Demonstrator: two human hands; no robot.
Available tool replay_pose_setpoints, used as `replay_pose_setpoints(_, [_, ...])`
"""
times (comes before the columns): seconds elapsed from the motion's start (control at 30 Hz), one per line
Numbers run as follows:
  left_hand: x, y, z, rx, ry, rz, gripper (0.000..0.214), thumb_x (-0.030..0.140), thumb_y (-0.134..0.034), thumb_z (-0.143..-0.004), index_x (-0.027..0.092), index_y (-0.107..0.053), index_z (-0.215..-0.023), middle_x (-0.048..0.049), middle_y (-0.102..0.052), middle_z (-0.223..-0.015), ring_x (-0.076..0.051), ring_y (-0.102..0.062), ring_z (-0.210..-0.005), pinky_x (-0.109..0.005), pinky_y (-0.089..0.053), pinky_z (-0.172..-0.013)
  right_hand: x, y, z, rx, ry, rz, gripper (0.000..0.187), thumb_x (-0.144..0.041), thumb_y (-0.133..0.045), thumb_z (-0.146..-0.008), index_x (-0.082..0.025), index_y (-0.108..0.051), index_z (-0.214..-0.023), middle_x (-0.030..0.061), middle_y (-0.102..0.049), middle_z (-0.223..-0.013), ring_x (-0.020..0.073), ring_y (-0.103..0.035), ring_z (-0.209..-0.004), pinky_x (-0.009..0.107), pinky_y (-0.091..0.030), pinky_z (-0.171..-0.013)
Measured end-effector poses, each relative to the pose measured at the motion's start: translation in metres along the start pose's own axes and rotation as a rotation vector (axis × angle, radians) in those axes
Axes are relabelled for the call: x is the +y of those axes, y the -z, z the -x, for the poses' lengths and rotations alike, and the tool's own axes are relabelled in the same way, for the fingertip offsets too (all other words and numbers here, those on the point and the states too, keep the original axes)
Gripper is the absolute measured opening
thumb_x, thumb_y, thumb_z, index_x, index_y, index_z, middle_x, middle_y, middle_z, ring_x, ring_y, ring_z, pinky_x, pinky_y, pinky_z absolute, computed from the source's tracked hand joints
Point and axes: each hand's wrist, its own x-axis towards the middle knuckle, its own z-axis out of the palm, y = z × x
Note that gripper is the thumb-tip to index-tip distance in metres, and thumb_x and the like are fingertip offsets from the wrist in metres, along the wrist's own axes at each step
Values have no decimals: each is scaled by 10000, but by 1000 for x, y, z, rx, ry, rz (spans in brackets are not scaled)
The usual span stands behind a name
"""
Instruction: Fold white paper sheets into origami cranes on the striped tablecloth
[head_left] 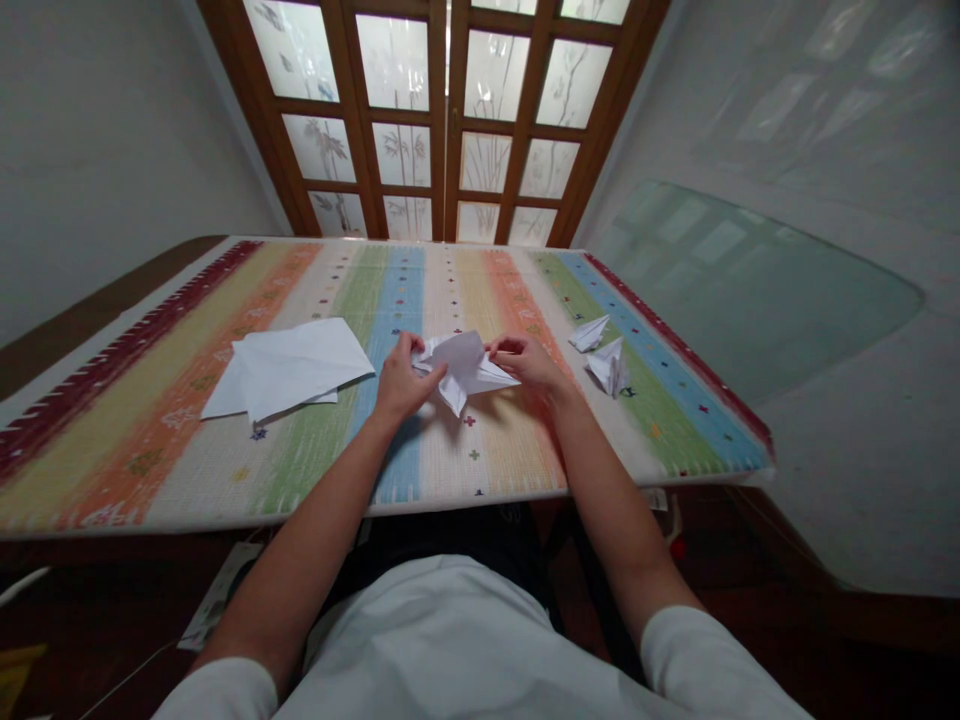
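A partly folded white paper (463, 368) lies on the striped cloth of the table (187, 450), in the middle. My left hand (401, 380) pinches its left edge with closed fingers. My right hand (525, 360) pinches the right side of the same paper, fingers bent on a fold. Both forearms reach in from the near edge.
A stack of flat white sheets (289, 368) lies to the left of my hands. Two small folded paper figures (589, 333) (610, 368) sit to the right. A wooden door with frosted glass panes (442, 110) stands behind the table. A glass tabletop (750, 280) is at right.
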Motion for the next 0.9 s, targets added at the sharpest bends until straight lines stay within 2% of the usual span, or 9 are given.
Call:
replay_pose_setpoints(0.1, [2, -1, 2, -21, 46, -52, 303, 310, -752, -834, 260, -471, -933, 1, -622, -901, -209, -610, -845, -319, -462, -834, 1, -1, 0, -11, -9, 57, 206, -405, -871, -698, -223, -787, -742, 61, -830, -996, 194, -704, -866, 293, -526, -741])
replay_pose_setpoints(0.27, [3, 0, 2, -28, 71, -112, 165, 333, -655, -946, 250, -527, -883, -9, -652, -847, -214, -633, -829, -321, -467, -828, 1, -5, 4, -58, -96, 143, 234, -449, -857, -805, -218, -872, -842, 91, -839, -1007, 213, -731, -865, 331, -586, -785])
replay_pose_setpoints(0.4, [2, 1, -1, -62, 90, -130, 157, 301, -577, -977, 243, -558, -832, -26, -674, -831, -218, -642, -812, -319, -485, -809, 8, -2, 2, -3, -35, 252, 198, -316, -933, -731, -219, -896, -899, 142, -795, -1341, 243, -776, -993, 389, -637, -895])
replay_pose_setpoints(0.5, [1, 3, -5, -56, 99, -173, 196, 254, -551, -958, 237, -546, -763, -42, -691, -854, -222, -641, -830, -327, -486, -834, 15, 4, -2, 20, 3, 343, 278, -169, -917, -682, -212, -897, -956, 169, -752, -1430, 266, -791, -1058, 451, -651, -977])
replay_pose_setpoints(0.67, [-8, 8, -11, -99, 226, -176, 293, 258, -541, -964, 238, -500, -675, -13, -603, -723, -222, -605, -798, -326, -461, -805, 23, 13, -7, 12, 189, 554, 364, -63, -824, -731, -245, -888, -1039, 140, -756, -1385, 271, -764, -1107, 470, -637, -1021])
replay_pose_setpoints(0.8, [-15, 6, -11, -36, 272, -156, 129, 187, -630, -879, 247, -521, -851, 2, -606, -811, -214, -609, -816, -316, -466, -804, 25, 9, -7, 53, 377, 807, 333, -55, -789, -790, -262, -886, -1032, 122, -718, -1326, 298, -671, -1197, 530, -554, -1114])
replay_pose_setpoints(0.9, [-16, 3, -8, -65, 239, -154, 182, 126, -597, -899, 255, -505, -989, -17, -627, -886, -228, -654, -853, -330, -485, -830, 25, 0, -3, 62, 445, 962, 286, -87, -818, -841, -283, -893, -1036, 117, -647, -1295, 312, -587, -1225, 547, -494, -1120])
